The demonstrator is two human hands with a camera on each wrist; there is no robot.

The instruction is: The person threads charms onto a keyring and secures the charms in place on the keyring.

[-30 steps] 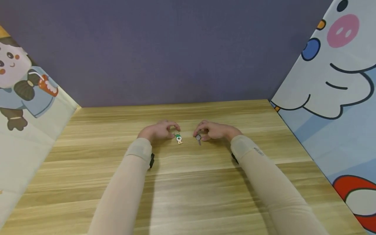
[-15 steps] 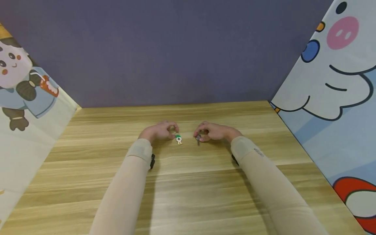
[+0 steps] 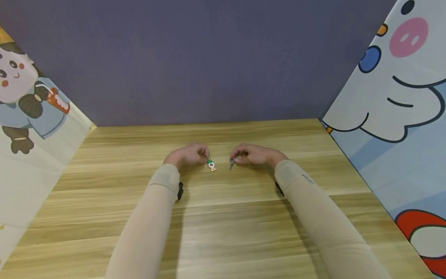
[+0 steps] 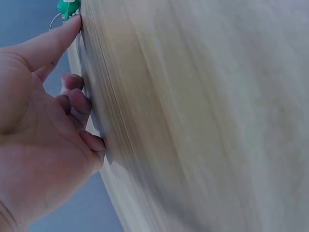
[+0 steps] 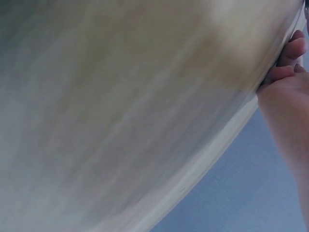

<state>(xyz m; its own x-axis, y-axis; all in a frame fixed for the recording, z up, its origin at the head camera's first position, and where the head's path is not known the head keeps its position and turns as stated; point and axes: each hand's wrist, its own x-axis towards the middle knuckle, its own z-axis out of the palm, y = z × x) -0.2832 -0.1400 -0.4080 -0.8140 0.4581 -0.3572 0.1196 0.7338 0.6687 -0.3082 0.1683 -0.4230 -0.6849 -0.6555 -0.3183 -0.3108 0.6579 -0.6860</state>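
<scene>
Between thumb and forefinger, my left hand (image 3: pixel 191 154) pinches the ring end of a small keychain charm (image 3: pixel 211 165), green on top with a white round body and pale feet. The left wrist view shows the charm's green part (image 4: pixel 68 7) and a thin metal ring (image 4: pixel 54 21) beside the thumb tip. To the right, my right hand (image 3: pixel 255 154) pinches a small silver key (image 3: pixel 231 165) by its head, the blade pointing down toward me. A short gap separates charm and key. In the right wrist view the key is out of frame and only part of the hand (image 5: pixel 289 82) shows.
The wood-grain table (image 3: pixel 223 224) lies under both hands. A dark purple-grey panel (image 3: pixel 209 62) rises behind its far edge. Side panels with cartoon prints stand at left (image 3: pixel 35 162) and right (image 3: pixel 400 162).
The left thumb and forefinger have closed together at the charm's ring. The right fingers have closed on the key, and its blade has swung slightly left.
</scene>
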